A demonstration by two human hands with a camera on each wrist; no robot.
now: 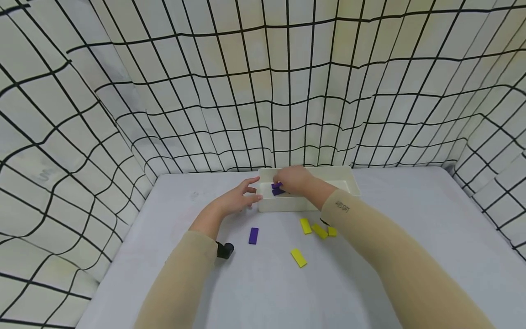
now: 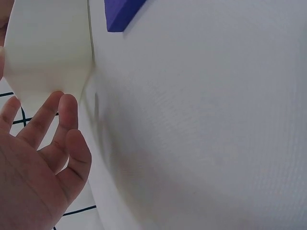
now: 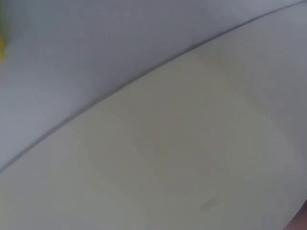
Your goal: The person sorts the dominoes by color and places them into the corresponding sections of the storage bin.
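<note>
A long white bin [image 1: 287, 205] stands at the back of the table. My right hand [image 1: 295, 179] reaches into its left part, and a purple block [image 1: 276, 185] shows at the pinching fingertips. Just below that, another purple block [image 1: 277, 192] lies in the bin, partly covered by the hand. My left hand [image 1: 236, 199] is at the bin's left end, fingers spread and fairly straight, with the fingertips right at the end wall in the left wrist view. In the right wrist view the bin's wall [image 3: 158, 143] fills most of the frame and hides the fingers.
One purple block [image 1: 253, 236] lies on the table in front of the left hand. Several yellow blocks, among them a yellow block [image 1: 298, 257] nearer the front, lie before the bin, some beside the right forearm. A black grid net [image 1: 289, 93] surrounds the table's back and sides.
</note>
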